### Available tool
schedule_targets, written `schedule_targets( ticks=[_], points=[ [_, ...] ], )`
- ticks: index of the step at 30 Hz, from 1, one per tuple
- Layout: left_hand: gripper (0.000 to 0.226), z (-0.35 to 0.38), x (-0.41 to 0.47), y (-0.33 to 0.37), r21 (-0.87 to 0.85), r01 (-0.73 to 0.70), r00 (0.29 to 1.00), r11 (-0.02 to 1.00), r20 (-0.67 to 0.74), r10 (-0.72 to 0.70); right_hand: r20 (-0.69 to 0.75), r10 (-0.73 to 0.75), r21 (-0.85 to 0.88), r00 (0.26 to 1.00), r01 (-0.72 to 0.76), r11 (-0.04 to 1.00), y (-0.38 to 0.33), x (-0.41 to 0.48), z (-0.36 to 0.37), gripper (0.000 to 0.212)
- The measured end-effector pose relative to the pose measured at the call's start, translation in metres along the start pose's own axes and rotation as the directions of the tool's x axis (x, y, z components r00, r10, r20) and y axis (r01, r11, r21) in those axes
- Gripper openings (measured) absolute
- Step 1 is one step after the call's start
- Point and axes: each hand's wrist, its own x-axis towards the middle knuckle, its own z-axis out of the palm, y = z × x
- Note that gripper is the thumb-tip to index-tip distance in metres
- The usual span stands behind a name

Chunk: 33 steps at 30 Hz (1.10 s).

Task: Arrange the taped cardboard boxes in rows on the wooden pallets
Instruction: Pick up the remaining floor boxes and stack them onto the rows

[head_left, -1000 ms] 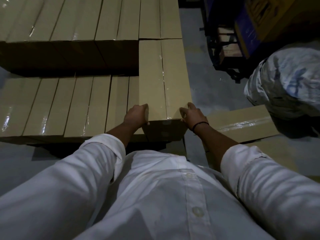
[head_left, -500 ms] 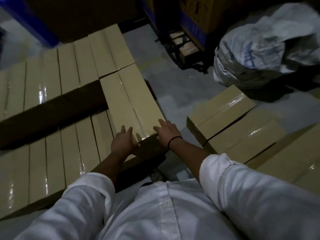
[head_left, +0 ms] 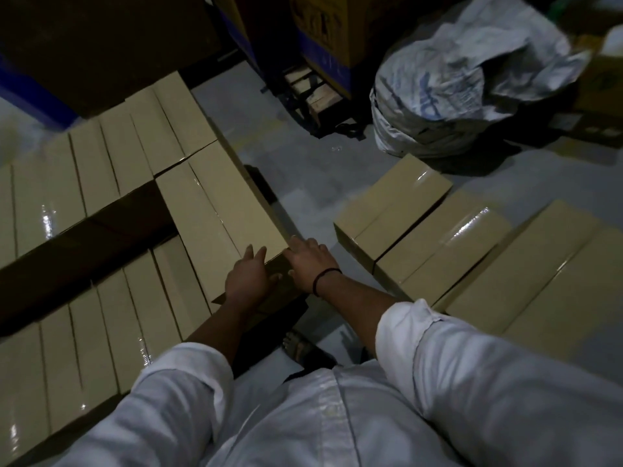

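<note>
Box being placed: a taped cardboard box point(head_left: 215, 210) is laid on the upper tier at the stack's right end, butted against the upper row point(head_left: 118, 156).
Left hand point(head_left: 247, 281): rested on the box's near end, fingers laid straight over the top edge.
Right hand point(head_left: 308, 261): pressed on the near right corner, fingers extended.
Loose boxes point(head_left: 421, 230): lined up on the floor point(head_left: 303, 170), right of the stack.

We see both arms reach forward and down, bare from the rolled white sleeves point(head_left: 421, 335) to the wrists. The left grip point(head_left: 247, 281) and the right grip point(head_left: 308, 262) lie close side by side, palms down, with the fingers point(head_left: 296, 243) fairly straight and pointing away. A dark band point(head_left: 320, 273) circles the right wrist.
</note>
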Motion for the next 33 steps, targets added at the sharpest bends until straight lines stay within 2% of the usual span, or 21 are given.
schedule_targets(
  ticks=[11,19,23,27,33],
  points=[
    [0.080,-0.006,-0.015,-0.008,-0.060,-0.050,0.999,0.997,-0.006,0.050,-0.040,0.073,-0.039,0.997,-0.075,0.996,-0.007,-0.015,-0.017,0.053],
    [0.078,-0.008,-0.009,-0.027,-0.085,-0.231,0.973,0.969,-0.018,0.230,-0.082,0.218,-0.015,0.972,-0.220,0.975,-0.027,-0.023,-0.022,0.057],
    [0.071,-0.002,-0.010,-0.027,-0.083,-0.364,0.931,0.928,-0.019,0.363,-0.088,0.311,0.014,0.946,-0.311,0.950,-0.036,-0.036,-0.008,0.058],
    [0.076,0.005,-0.007,-0.016,-0.105,-0.468,0.881,0.878,0.020,0.472,-0.116,0.404,0.039,0.907,-0.402,0.915,-0.038,-0.067,-0.004,0.058],
    [0.076,0.019,-0.013,0.023,-0.118,-0.611,0.785,0.783,0.037,0.619,-0.131,0.608,0.081,0.783,-0.603,0.793,-0.019,-0.130,-0.004,0.061]
  ],
)
